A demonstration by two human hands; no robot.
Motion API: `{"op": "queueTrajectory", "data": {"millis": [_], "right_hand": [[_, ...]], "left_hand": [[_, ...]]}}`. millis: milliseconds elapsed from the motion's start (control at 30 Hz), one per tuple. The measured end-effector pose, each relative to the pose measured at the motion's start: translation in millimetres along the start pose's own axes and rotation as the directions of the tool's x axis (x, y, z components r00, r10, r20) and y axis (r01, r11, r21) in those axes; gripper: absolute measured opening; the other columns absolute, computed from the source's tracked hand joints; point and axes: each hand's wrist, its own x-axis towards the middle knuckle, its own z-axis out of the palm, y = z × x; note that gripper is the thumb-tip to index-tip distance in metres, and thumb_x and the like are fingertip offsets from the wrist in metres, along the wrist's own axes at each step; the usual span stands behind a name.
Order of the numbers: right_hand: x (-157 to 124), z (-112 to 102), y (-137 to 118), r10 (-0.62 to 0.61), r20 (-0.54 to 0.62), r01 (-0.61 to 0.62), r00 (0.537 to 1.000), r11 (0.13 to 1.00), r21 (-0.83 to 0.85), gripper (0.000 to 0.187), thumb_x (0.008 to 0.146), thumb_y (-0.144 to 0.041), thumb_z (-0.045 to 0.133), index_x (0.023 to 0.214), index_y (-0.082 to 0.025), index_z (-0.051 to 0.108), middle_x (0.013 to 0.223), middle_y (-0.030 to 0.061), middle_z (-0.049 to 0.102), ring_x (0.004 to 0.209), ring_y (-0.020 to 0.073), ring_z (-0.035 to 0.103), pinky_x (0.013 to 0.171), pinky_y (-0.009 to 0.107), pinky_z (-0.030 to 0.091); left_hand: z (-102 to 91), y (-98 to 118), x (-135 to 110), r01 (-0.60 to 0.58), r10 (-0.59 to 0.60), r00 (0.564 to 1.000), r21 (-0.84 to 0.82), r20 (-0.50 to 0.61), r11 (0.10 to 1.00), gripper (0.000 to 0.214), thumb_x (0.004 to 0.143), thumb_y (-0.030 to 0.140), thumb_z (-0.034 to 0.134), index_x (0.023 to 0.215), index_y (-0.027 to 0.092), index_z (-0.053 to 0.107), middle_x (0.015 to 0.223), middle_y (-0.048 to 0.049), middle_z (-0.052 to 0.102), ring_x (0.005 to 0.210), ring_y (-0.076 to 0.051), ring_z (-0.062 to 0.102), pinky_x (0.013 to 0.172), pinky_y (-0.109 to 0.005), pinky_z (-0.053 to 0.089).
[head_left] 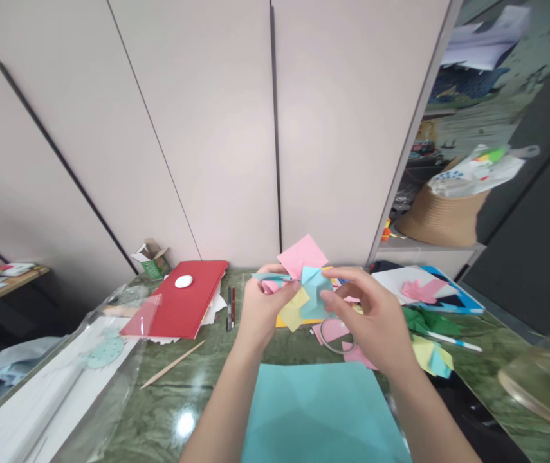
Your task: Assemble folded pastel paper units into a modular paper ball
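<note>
A folded paper piece of pink, light blue and yellow sections (316,292) is raised above the tabletop between my two hands. My left hand (265,303) pinches its left side, thumb against the yellow and blue folds. On the right, my right hand (368,305) has thumb and index finger closed on the edge of the light blue section. A pink square section (303,256) sticks up at the top. Below my right hand is a grey ring (336,335), with pink paper around it. A teal sheet (320,411) lies flat nearer to me, between my forearms.
Left on the green table (197,370) are a red folder (183,302) with a white round object, two pens (231,308) and a pointed wooden stick (173,363). Yellow-blue folded paper (431,355), a white pen (455,341) and a glass jar (545,379) stand or lie right.
</note>
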Motion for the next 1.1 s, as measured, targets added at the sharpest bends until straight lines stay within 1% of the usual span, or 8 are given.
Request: {"op": "queueTrajectory", "data": {"millis": [167,367,467,633,767,833,967,1100], "right_hand": [[2.3,0.3,1.0,-0.018,-0.032,0.012,0.999,0.983,-0.183,0.021,0.078,-0.03,0.06,0.099,-0.028,0.062,0.076,-0.0019,0.061,0.064,0.0128,0.059,0.054,0.023,0.044],[-0.2,1.9,0.7,-0.101,-0.054,0.087,0.993,0.971,-0.224,0.016,0.079,-0.027,0.058,0.094,-0.027,0.062,0.083,-0.0018,0.065,0.065,0.0122,0.058,0.059,0.024,0.045],[-1.1,0.7,1.6,-0.131,-0.042,0.122,0.99,0.976,-0.18,0.019,0.076,-0.028,0.063,0.095,-0.028,0.063,0.092,-0.0011,0.068,0.075,0.0146,0.061,0.067,0.026,0.046],[1.0,-4.0,5.5,-0.053,-0.057,0.047,0.997,0.995,-0.09,0.024,0.071,-0.03,0.07,0.094,-0.028,0.063,0.076,-0.0024,0.069,0.074,0.0169,0.065,0.065,0.027,0.048],[0.4,-5.6,3.2,-0.14,-0.026,0.135,0.99,0.981,-0.143,0.011,0.071,-0.031,0.069,0.08,-0.025,0.067,0.075,-0.0005,0.07,0.07,0.0173,0.064,0.063,0.028,0.048],[-0.7,-6.9,1.5,-0.187,0.039,0.191,0.982,0.962,-0.196,0.013,0.073,-0.029,0.068,0.085,-0.026,0.068,0.083,0.0005,0.07,0.072,0.018,0.064,0.063,0.029,0.049],[-2.0,-11.9,2.8,-0.236,0.14,0.267,0.962,0.924,-0.272,0.026,0.079,-0.02,0.059,0.101,-0.031,0.065,0.097,0.0003,0.068,0.08,0.0178,0.063,0.068,0.03,0.049],[-0.2,-14.3,5.9,-0.32,0.107,0.338,0.941,0.901,-0.273,0.023,0.079,-0.012,0.054,0.089,-0.027,0.067,0.085,0.0005,0.067,0.078,0.017,0.061,0.067,0.03,0.048]], "left_hand": [[2.9,6.9,-3.9,-0.118,0.118,0.993,0.254,0.016,0.96,0.013,0.071,0.02,0.065,0.085,0.019,0.064,0.087,-0.0039,0.066,0.08,-0.017,0.062,0.07,-0.026,0.047],[2.8,16.0,-6.0,-0.143,0.099,0.986,0.386,0.132,0.911,0.019,0.07,0.01,0.059,0.084,0.02,0.066,0.088,-0.0029,0.068,0.081,-0.016,0.062,0.063,-0.022,0.045],[-0.9,15.3,-4.1,-0.082,0.039,0.99,0.331,0.136,0.94,0.016,0.07,0.015,0.063,0.085,0.019,0.066,0.088,-0.0043,0.068,0.075,-0.016,0.062,0.06,-0.023,0.045],[-7.8,16.1,-2.6,0.039,-0.069,0.988,0.21,0.141,0.977,0.021,0.068,0.024,0.069,0.089,0.02,0.065,0.083,-0.0042,0.068,0.069,-0.016,0.062,0.06,-0.025,0.048],[-7.1,18.7,-3.6,-0.023,-0.019,0.993,0.345,0.117,0.938,0.016,0.068,0.022,0.068,0.084,0.019,0.068,0.085,-0.0039,0.068,0.067,-0.014,0.06,0.058,-0.023,0.045],[-5.8,18.4,-3.6,-0.044,0.011,0.996,0.368,0.092,0.929,0.015,0.069,0.02,0.066,0.083,0.019,0.068,0.086,-0.0039,0.068,0.069,-0.015,0.061,0.059,-0.023,0.045],[-6.2,15.0,-2.3,0.007,-0.023,0.998,0.249,0.062,0.969,0.019,0.068,0.023,0.068,0.087,0.02,0.067,0.085,-0.0047,0.068,0.075,-0.018,0.062,0.064,-0.026,0.047],[-8.3,13.5,-2.1,0.082,-0.1,0.986,0.133,0.132,0.988,0.023,0.066,0.025,0.071,0.088,0.02,0.066,0.083,-0.0048,0.067,0.074,-0.018,0.062,0.066,-0.028,0.047]]}}
